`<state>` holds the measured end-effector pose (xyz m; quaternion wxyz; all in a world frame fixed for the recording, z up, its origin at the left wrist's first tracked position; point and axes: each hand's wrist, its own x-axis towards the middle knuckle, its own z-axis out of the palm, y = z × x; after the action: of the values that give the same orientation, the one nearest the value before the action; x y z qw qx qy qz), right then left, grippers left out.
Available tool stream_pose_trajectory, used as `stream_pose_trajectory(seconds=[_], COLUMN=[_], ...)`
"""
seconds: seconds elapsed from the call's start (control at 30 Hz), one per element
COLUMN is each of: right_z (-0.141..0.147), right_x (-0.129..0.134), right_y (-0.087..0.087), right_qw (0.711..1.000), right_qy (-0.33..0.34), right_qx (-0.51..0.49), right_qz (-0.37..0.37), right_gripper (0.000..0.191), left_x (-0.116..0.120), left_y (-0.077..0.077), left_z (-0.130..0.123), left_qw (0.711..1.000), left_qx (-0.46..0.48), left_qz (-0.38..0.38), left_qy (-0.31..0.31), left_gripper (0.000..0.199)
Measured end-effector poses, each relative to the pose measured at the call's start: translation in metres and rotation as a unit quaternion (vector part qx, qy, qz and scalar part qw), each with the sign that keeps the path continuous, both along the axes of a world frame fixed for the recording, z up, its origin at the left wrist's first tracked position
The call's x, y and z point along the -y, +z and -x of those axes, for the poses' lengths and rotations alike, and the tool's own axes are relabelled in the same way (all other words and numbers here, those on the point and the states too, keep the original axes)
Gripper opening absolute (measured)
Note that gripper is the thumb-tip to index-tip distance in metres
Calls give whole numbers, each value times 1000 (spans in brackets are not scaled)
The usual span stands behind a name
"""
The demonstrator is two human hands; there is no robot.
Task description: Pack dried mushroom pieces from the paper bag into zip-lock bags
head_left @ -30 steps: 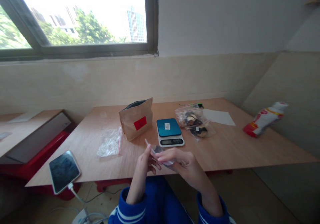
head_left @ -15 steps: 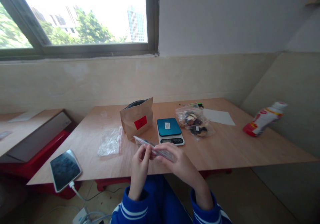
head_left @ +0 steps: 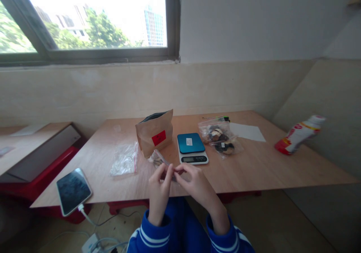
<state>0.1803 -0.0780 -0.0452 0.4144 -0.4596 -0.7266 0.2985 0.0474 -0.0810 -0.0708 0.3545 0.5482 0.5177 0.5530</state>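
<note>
Between both hands, near the table's front edge, is a small clear zip bag [head_left: 158, 159] with brownish contents that I cannot make out. My left hand [head_left: 160, 183] pinches its top strip with thumb and finger. Close beside it, my right hand [head_left: 193, 179] pinches the same strip, fingertips almost touching the left ones. The hands cover the lower part of the bag. Just beyond them stand a brown paper pouch [head_left: 152, 132] with a red label, open at the top, and a kitchen scale [head_left: 192, 147] with a blue plate and white body.
Right of the scale lie filled zip bags [head_left: 218, 133] with dark and pale pieces, and a white paper [head_left: 248, 131]. A bottle [head_left: 299, 134] stands at the right. Left are clear empty bags [head_left: 124, 159] and a plugged-in phone [head_left: 73, 191] at the edge.
The bag has turned, so its filled part now shows at the left beyond the fingers. My right hand has moved a little left and closed to a pinch beside my left hand.
</note>
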Motion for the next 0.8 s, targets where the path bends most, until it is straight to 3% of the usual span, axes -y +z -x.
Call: stream_pose_trajectory(seconds=[0.17,0.37,0.53,0.6,0.7,0.8], right_z=[-5,-6,-31,-41,-44,-38], right_x=[-2,-11,-20,-20,-18,-14], right_y=[-4,-14,-20,-19,-13,-8], right_qw=[998,987,919,906,896,890], right_qy=[-59,-121,-301,-298,-280,-272], right_qx=[-33,-109,-250,-298,-343,-363], right_qz=[-10,-14,-43,-25,24,39], right_gripper=[13,15,23,27,32,31], left_x=[2,5,8,9,6,-1], left_y=[6,10,9,8,5,-3], left_z=[-4,-8,-2,-1,0,1], left_qw=[999,996,995,995,991,989], left_qx=[-28,-77,-88,-80,-46,48], left_qz=[-10,-31,-17,-3,14,13], left_qy=[-40,-38,-42,-55,-122,-137], left_gripper=[32,33,40,39,36,44])
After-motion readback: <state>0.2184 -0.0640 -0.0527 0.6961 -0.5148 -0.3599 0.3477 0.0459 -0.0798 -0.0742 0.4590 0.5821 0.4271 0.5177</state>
